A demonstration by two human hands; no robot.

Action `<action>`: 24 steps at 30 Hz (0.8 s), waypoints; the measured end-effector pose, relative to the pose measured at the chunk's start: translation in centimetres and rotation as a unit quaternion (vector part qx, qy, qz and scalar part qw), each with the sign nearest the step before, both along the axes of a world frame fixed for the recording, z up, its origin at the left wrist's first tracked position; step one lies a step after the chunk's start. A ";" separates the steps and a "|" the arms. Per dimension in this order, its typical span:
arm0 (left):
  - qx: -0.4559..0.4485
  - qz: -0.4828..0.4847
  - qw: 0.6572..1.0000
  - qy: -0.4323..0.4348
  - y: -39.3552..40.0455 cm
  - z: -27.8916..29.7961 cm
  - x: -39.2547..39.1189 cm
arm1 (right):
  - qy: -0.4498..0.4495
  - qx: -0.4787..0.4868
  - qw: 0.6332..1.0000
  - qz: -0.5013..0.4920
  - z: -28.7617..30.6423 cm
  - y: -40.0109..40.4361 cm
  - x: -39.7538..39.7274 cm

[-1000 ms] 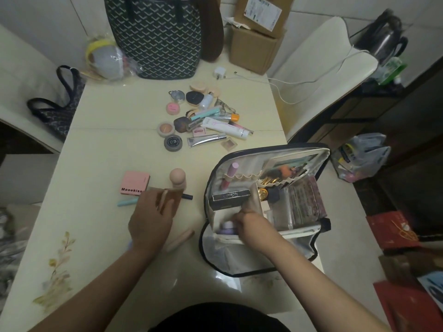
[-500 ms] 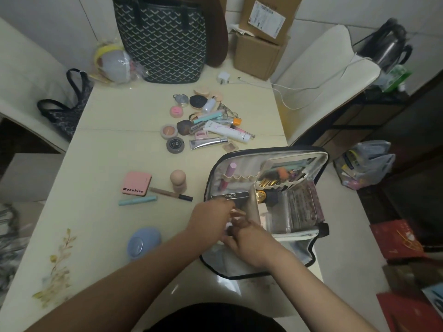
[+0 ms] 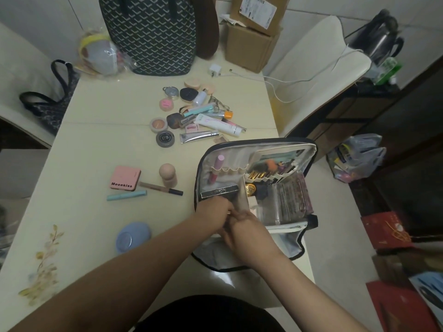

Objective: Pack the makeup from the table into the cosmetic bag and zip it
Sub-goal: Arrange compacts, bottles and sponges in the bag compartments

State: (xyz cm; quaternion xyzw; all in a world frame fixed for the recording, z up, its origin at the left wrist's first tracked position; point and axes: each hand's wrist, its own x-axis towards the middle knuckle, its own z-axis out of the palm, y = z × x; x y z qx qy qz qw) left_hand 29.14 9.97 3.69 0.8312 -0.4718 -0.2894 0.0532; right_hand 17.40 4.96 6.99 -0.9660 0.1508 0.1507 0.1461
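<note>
1. Two hands meet over the near-left compartment of the open cosmetic bag (image 3: 254, 200), which lies unzipped on the right part of the tabletop (image 3: 96, 144), its lid propped up at the far side.
2. Left hand (image 3: 213, 215) reaches into that compartment just below a flat black case (image 3: 219, 190) standing inside the bag; its fingers curl downward, but whether they hold anything I cannot tell.
3. Right hand (image 3: 249, 232) touches the left one, fingers bent and pressed close against it; what they grip, if anything, is hidden.
4. Inside the bag, a pink tube (image 3: 219, 162) stands in a scalloped lid pocket, gold-capped items sit in a row of loops, and clear sleeves fill the right compartment.
5. Near the bag on its left lie a pink compact (image 3: 125, 177) marked "Mooekiss", a peach sponge on a holder (image 3: 167, 174), a brown pencil (image 3: 160, 188) and a teal tube (image 3: 126, 195).
6. Closer to the person, a blue oval compact (image 3: 133, 237) rests alone.
7. Farther back, a loose pile of makeup (image 3: 194, 113) holds round pots, a white tube, a silver tube and puffs.
8. At the far edge stand a patterned tote bag (image 3: 153, 34) and cardboard boxes (image 3: 251, 34); a white charger (image 3: 215, 69) with its cable lies near them.
</note>
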 end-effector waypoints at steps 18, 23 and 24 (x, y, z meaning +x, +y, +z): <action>-0.293 0.286 0.910 -0.070 11.6 1.4 1.7 | 0.112 0.026 0.993 0.039 0.3 0.3 2.0; 0.060 0.215 0.973 -0.058 16.6 -3.1 5.7 | 0.089 0.014 0.995 0.038 -0.2 0.6 1.6; 0.124 0.189 0.973 -0.045 17.1 -3.7 6.0 | 0.086 0.007 0.995 0.039 -0.2 0.7 1.6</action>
